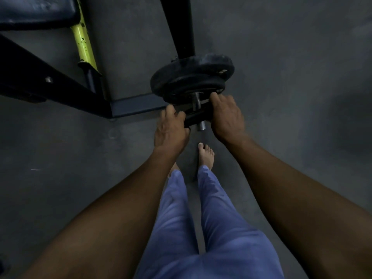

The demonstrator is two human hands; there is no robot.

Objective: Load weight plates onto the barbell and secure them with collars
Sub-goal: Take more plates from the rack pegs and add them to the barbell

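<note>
Barbell sleeve (198,111) carries two large plates (191,75), no readable markings. Left hand (171,129) and right hand (227,115) grip opposite edges of a small plate (196,115) threaded near the sleeve's end, apart from them.

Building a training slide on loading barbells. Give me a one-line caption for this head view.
Left hand and right hand slide a small plate along the barbell sleeve toward larger plates.

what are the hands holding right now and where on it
Both hands grip a small black weight plate by opposite rim edges, left hand and right hand, its hole threaded on the barbell end.
</note>
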